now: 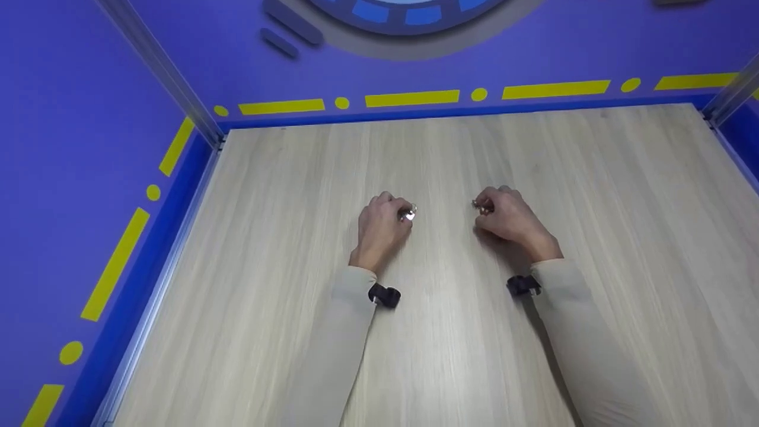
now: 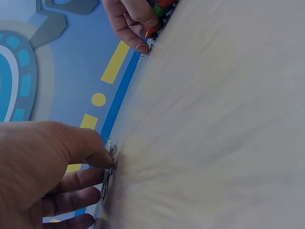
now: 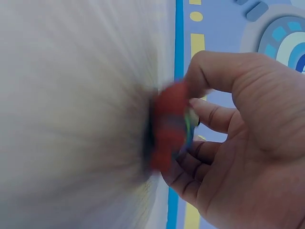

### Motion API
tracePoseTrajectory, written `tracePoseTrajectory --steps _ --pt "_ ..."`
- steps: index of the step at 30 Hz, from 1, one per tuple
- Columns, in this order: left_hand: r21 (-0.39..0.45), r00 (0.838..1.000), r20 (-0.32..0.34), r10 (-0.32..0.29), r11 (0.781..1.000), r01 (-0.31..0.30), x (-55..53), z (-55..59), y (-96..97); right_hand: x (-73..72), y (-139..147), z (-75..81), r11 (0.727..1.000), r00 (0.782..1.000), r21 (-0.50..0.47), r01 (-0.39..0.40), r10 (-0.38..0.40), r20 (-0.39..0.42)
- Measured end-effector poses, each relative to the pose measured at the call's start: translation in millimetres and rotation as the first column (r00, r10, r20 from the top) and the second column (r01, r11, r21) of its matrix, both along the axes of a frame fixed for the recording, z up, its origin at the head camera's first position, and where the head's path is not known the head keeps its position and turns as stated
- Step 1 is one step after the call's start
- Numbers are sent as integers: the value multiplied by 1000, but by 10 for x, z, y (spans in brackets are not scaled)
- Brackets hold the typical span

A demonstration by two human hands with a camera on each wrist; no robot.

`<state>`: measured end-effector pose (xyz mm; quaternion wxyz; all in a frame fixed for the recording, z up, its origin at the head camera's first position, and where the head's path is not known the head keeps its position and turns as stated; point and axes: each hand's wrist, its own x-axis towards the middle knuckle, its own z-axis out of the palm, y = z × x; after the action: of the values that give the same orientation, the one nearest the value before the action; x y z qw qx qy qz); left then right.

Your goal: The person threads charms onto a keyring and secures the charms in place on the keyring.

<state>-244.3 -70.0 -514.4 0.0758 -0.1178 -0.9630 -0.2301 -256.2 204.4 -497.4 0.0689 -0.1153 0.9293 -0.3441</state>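
My left hand (image 1: pixel 379 222) pinches thin shiny metal pieces (image 1: pixel 410 212) that look like keys, between thumb and fingers, close over the table. In the left wrist view the keys (image 2: pixel 107 176) appear edge-on as flat silver shapes with a thin loop above. To the right, my right hand (image 1: pixel 509 214) holds a keychain between thumb and fingers, low over the wood. The keychain's red charm (image 3: pixel 169 124) is blurred in the right wrist view, with green and blue behind it. Its silver ring (image 2: pixel 142 50) hangs out by the fingertips in the left wrist view.
The light wood tabletop (image 1: pixel 439 332) lies under both arms. Blue-purple panels (image 1: pixel 71 148) with yellow markings wall it in at the left, back and right. A metal rail (image 1: pixel 160 284) runs along the left edge. Each wrist wears a black camera strap (image 1: pixel 385 295).
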Motion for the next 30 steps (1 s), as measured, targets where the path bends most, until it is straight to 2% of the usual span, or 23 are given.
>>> tracePoseTrajectory --steps 15,24,30 --pt "0 999 -26 48 999 -48 0 -14 52 23 -8 -13 997 997 -21 73 -73 -16" --pt "-8 993 -91 77 997 -78 0 -47 75 43 -30 4 996 996 -17 86 -86 -15" --pt "8 992 -81 93 996 -92 1 -46 86 54 -25 2 995 996 -42 90 -90 9"
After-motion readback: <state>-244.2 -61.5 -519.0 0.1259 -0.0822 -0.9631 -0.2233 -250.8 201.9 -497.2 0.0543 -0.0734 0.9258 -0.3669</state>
